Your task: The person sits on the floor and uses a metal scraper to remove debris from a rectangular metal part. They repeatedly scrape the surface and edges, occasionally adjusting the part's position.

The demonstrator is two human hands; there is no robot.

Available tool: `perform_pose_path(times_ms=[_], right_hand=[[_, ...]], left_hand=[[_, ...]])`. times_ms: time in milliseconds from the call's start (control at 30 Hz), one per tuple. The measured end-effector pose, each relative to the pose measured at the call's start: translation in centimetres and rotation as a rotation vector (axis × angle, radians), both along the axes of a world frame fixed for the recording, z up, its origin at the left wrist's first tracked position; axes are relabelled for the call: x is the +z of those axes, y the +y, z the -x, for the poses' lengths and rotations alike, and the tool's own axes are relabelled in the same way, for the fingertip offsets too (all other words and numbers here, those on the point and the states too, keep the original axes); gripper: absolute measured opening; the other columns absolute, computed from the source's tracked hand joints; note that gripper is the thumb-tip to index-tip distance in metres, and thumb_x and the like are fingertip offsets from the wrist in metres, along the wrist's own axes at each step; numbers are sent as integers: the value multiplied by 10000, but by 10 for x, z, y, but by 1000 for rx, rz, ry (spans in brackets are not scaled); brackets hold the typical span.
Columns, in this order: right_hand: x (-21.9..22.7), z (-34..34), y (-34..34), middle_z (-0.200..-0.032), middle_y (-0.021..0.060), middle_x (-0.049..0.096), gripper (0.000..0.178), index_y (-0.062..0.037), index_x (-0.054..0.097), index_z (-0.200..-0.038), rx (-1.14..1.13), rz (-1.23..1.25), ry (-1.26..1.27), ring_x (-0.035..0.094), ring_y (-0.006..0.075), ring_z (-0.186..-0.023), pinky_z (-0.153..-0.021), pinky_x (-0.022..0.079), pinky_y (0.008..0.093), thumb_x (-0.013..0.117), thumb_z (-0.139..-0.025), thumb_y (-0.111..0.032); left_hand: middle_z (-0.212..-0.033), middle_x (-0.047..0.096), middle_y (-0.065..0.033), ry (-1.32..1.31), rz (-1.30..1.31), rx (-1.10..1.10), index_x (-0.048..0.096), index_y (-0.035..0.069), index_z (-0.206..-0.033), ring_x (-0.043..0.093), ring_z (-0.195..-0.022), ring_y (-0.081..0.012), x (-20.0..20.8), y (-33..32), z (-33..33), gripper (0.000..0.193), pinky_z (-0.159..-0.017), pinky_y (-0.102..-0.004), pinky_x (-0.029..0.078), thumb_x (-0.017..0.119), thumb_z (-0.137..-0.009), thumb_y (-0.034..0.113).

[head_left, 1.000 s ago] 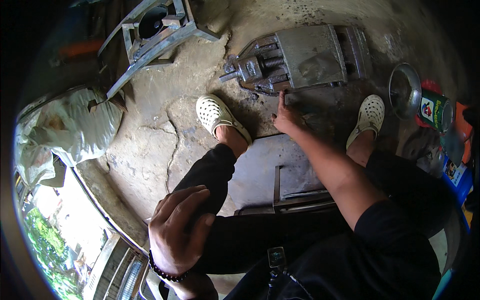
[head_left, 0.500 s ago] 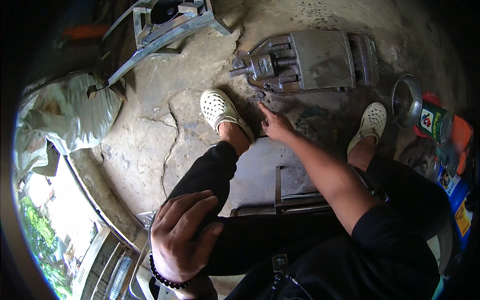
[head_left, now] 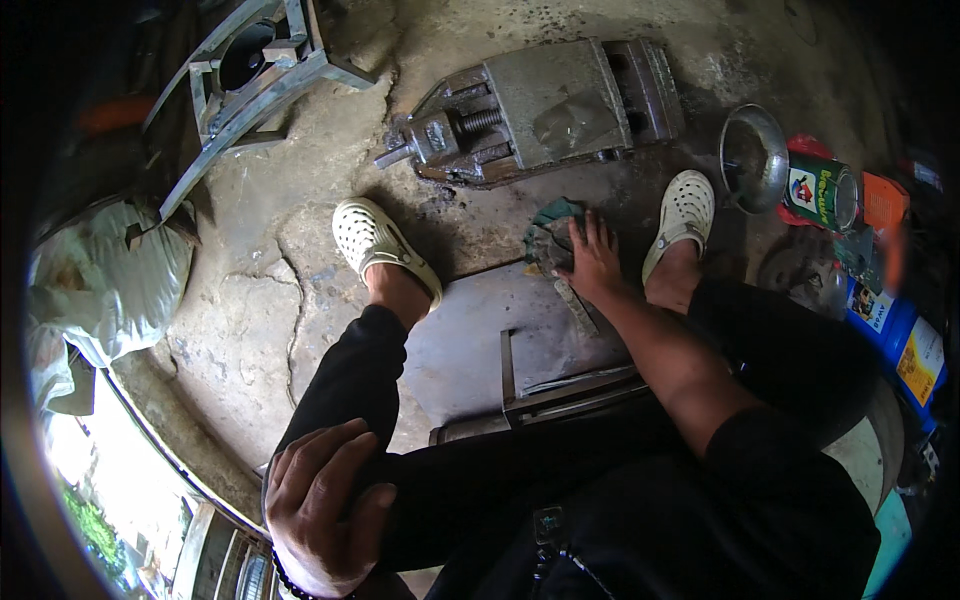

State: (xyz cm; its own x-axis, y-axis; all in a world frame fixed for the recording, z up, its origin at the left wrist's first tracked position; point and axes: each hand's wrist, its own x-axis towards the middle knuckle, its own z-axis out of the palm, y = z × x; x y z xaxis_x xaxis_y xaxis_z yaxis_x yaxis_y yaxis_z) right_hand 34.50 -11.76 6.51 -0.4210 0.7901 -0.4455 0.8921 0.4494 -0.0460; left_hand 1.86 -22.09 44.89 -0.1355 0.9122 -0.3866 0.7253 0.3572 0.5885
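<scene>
My right hand (head_left: 597, 265) reaches down between my feet and touches the right side of a crumpled dark green rag (head_left: 549, 235) on the floor. Its fingers are spread over the cloth, not closed round it. Just below the rag lies a short, narrow flat strip (head_left: 575, 306). Beyond them a large, greasy machine vise (head_left: 555, 103) lies on the concrete, its threaded screw and square shaft end toward the left. My left hand (head_left: 325, 510) rests on my left knee with its fingers loosely stretched, holding nothing.
An angled metal frame (head_left: 245, 90) stands at upper left, above a pale plastic sack (head_left: 115, 280). To the right are a metal bowl (head_left: 752, 160), a green can (head_left: 820, 195) and a blue container (head_left: 895, 335). Metal bars (head_left: 560, 398) lie near my legs.
My right hand has moved from pointing near the vise's screw end to the rag, spreading its fingers. The view has shifted, so the vise appears further left. My left hand stays on the knee.
</scene>
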Motion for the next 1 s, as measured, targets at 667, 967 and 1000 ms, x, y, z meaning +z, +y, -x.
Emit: perform_pose_path(times_ms=[667,967,1000], right_hand=[[-1,134,18,-1230,124,596,204,-45,610,-999,221,74,646,612,347,-1035,-866,522,460,645,-799,-65],[-36,174,23,-1245,119,633,245,-80,656,-1029,21,43,386,611,303,-1122,-925,508,457,688,-789,-118],[-39,175,21,-1252,116,632,243,-81,657,-1031,79,105,406,610,299,-1125,-930,504,461,685,-792,-116]], left_hand=[[-1049,695,-223,6,-86,-55,668,-24,-1067,694,-957,-369,-2,-7,5,420,-826,-451,549,732,-833,319],[-1038,701,-201,4,-91,-65,664,8,-1069,700,-946,-348,-2,-4,11,428,-790,-433,552,713,-868,383],[-1037,701,-200,-2,-85,-72,664,10,-1069,700,-944,-348,-2,-3,11,430,-788,-433,552,712,-870,388]])
